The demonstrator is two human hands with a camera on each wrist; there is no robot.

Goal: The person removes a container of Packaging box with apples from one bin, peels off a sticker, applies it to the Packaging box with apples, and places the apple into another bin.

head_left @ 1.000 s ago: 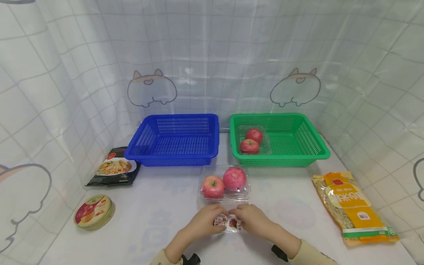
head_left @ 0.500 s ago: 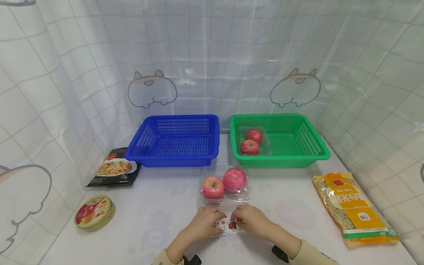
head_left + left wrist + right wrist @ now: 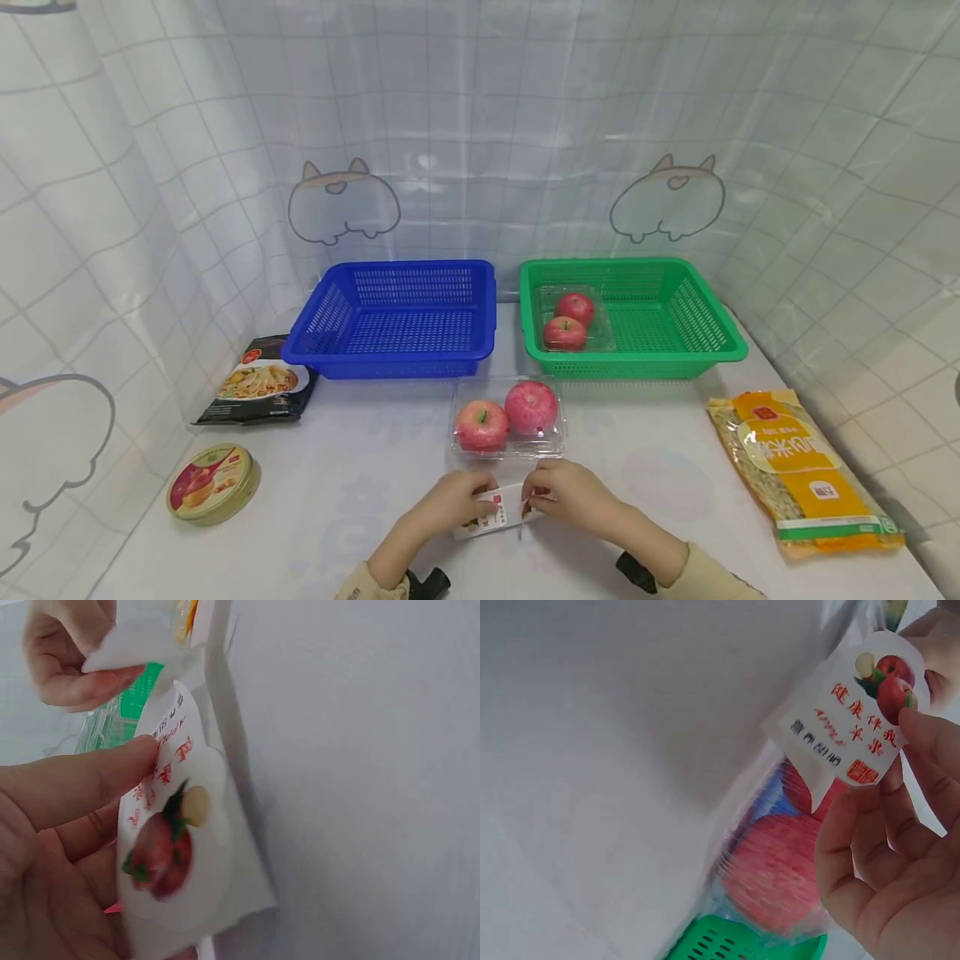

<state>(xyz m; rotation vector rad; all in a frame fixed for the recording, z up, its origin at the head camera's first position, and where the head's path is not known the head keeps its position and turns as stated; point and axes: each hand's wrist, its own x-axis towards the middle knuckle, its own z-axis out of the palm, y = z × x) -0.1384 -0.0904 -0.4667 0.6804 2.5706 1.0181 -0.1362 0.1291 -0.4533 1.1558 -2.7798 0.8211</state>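
In the head view both hands are low in the middle, over the white table. My left hand [image 3: 457, 502] pinches a white strip of stickers [image 3: 199, 847] with an apple print and red lettering, thumb on its face. At the strip's other end my right hand [image 3: 567, 497] pinches a sticker [image 3: 866, 712] with the same print. Its white back [image 3: 139, 649] curls up from the strip in the left wrist view. Just beyond the hands lies a clear plastic fruit box [image 3: 468, 388] holding two apples [image 3: 482, 426]. Fingertips behind the paper are partly hidden.
A blue basket [image 3: 390, 367] stands back left, a green basket [image 3: 637, 367] back right with another clear box of two apples [image 3: 566, 333]. At left lie a black noodle packet [image 3: 258, 379] and a round tin [image 3: 212, 483]; at right, a yellow food bag [image 3: 802, 471].
The strip has shifted left with the left hand and tilts more. A white flap now stands up at the right hand's fingers. The fruit boxes and baskets stay put.
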